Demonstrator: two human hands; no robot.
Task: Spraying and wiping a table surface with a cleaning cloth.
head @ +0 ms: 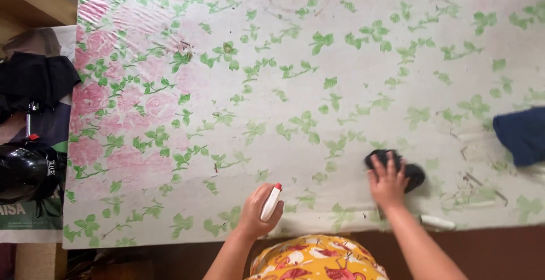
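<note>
My left hand (258, 212) is wrapped around a white spray bottle (271, 203) with a red tip, held near the front edge of the table. My right hand (388, 180) lies flat with fingers spread on a black cloth (413, 173), pressing it onto the tablecloth (295, 87), which is pale with green leaves and pink roses. The two hands are about a forearm's length apart.
A dark blue cloth (522, 135) lies at the table's right edge. A small white object (437, 221) rests at the front edge by my right forearm. Left of the table stand a black helmet (25, 169) and a black garment (37, 78).
</note>
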